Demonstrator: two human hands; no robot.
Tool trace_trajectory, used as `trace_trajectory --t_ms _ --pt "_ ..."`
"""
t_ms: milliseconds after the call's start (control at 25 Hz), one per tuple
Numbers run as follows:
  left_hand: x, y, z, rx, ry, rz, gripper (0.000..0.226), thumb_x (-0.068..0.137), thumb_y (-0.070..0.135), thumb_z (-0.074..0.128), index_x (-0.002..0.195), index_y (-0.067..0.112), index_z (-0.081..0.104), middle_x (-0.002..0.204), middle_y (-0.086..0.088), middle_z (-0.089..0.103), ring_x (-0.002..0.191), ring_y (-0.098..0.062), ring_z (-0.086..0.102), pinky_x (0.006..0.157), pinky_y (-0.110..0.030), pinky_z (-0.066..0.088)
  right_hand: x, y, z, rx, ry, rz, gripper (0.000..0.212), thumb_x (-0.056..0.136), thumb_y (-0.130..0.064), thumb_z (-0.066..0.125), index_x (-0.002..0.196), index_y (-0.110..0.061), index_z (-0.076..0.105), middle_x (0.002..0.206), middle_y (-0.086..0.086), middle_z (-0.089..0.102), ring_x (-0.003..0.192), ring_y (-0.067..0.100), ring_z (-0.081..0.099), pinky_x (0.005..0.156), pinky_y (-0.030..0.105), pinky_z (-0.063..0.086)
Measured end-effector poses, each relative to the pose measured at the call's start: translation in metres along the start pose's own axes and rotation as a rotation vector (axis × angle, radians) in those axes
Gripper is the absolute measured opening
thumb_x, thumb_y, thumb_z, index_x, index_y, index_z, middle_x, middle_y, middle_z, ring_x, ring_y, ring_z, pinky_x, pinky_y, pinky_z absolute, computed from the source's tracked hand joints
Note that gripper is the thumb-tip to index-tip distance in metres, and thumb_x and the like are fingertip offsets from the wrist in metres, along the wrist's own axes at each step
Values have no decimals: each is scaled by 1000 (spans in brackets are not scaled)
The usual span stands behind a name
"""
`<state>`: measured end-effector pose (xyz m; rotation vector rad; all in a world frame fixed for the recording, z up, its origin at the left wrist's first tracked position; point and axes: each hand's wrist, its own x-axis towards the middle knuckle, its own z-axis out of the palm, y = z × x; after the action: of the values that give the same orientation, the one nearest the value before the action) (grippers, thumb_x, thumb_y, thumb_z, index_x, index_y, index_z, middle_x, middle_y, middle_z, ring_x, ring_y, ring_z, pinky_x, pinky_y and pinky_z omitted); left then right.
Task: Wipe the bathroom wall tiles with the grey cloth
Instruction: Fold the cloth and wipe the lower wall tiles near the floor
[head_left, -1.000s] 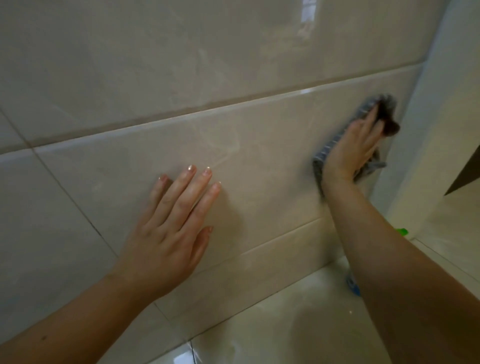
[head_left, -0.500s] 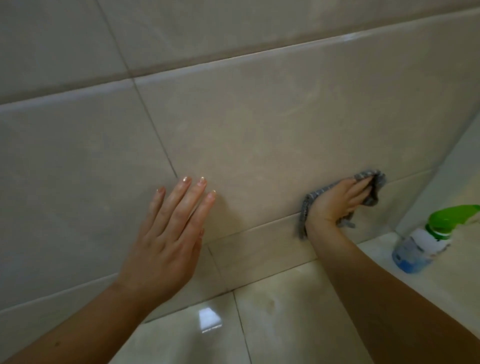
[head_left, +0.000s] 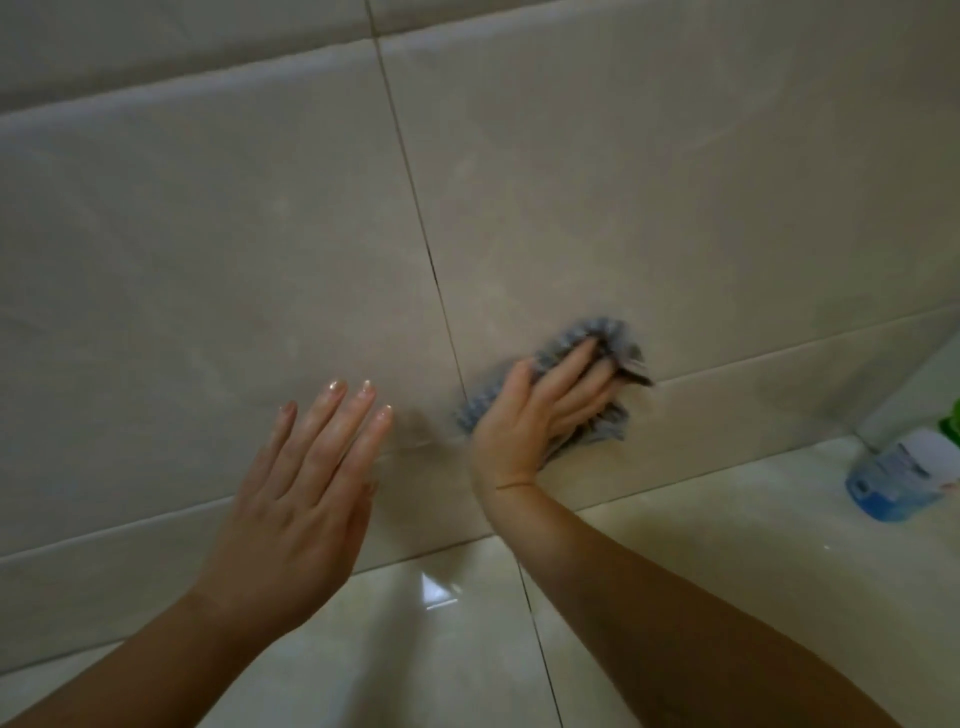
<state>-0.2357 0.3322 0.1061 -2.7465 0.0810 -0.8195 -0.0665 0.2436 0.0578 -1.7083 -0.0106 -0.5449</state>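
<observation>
Now, count: 2 hands, 1 grey cloth (head_left: 597, 332), 1 spray bottle (head_left: 893, 473). Wall tiles (head_left: 208, 234): 2 big beige ones in mid row, split by 1 dark vertical grout line (head_left: 421, 218); a narrower band runs below them, and parts of a further row show at top. Left hand (head_left: 296, 499) lies flat against the left tile and the band beneath it, palm to wall, forearm coming up from lower-left corner. Its fingers are straight and slightly fanned; 4 glossy nails visible, thumb mostly hidden behind the hand's rt edge. Right hand (head_left: 540, 415) is just rt of the grout line, low on the rt tile at its bottom joint, pressing the cloth to the wall. Fingers are extended and close together on top of the cloth, thumb lying along the upper-left side; tips motion-blurred, so any curl there can't be read. Cloth is bunched, sticking out above the fingertips and at both sides of the palm. Hands near each other, not touching. Bottle (green top, blue base, white label) stands on glossy floor (head_left: 675, 530) at far rt, well apart from the cloth, partly cut off by frame edge.
</observation>
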Motion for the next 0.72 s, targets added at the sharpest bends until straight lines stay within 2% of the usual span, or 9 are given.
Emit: trace_trajectory --t_ms 80,200,280,320,400,440,520,600,720 --pt "3 2 1 23 -2 -7 66 89 11 59 149 1 33 157 -19 32 148 -35 26 118 -57 24 -40 18 8 -106 -141 -327 47 103 -43 22 142 -20 32 152 22 19 141 47 9 115 56 9" --pt "16 13 9 20 15 -21 68 88 11 61 150 1 33 157 -19 31 148 -35 26 118 -58 24 -41 68 2 -327 -236 -877 43 94 -41 45 135 -34 39 149 5 14 148 35 0 118 57 3" --pt "25 24 18 4 23 -24 68 89 12 61 150 2 32 158 -18 29 149 -35 25 119 -57 23 -12 98 -11 -420 -244 -1091 44 87 -40 55 130 -35 46 148 3 18 146 32 10 118 55 6" --pt "31 31 23 -11 20 -14 68 90 13 61 151 2 31 158 -18 29 149 -34 24 120 -56 22 3 112 -21 -453 -246 -1115 42 87 -40 55 128 -34 47 147 5 22 143 34 15 118 56 11" --pt "43 46 33 -43 14 7 69 91 16 61 151 3 30 159 -17 27 150 -33 22 121 -54 21 33 142 -45 -509 -206 -985 35 92 -40 49 124 -25 49 138 16 33 133 43 28 110 59 23" --pt "49 54 38 -63 6 18 68 92 18 60 151 4 30 159 -17 27 150 -32 21 121 -54 21 47 153 -55 -512 -162 -830 34 96 -39 43 124 -20 48 134 22 35 128 48 31 107 60 25" --pt "63 69 47 -102 -11 52 67 94 21 58 152 5 29 159 -16 26 151 -32 20 121 -52 20 80 164 -69 -416 -35 -413 45 101 -36 31 136 -9 42 141 36 32 131 57 28 110 60 21" --pt "78 85 57 -125 -7 90 67 94 22 58 152 4 29 159 -16 26 150 -32 20 121 -52 20 123 161 -75 -192 89 -50 56 101 -32 24 146 1 31 150 34 23 140 50 21 116 55 16" --pt "95 108 70 -162 -7 126 70 93 22 59 152 5 26 160 -15 25 151 -32 20 121 -52 21 166 171 -90 41 166 316 57 102 -33 17 152 -6 14 160 17 9 148 31 12 121 39 8"
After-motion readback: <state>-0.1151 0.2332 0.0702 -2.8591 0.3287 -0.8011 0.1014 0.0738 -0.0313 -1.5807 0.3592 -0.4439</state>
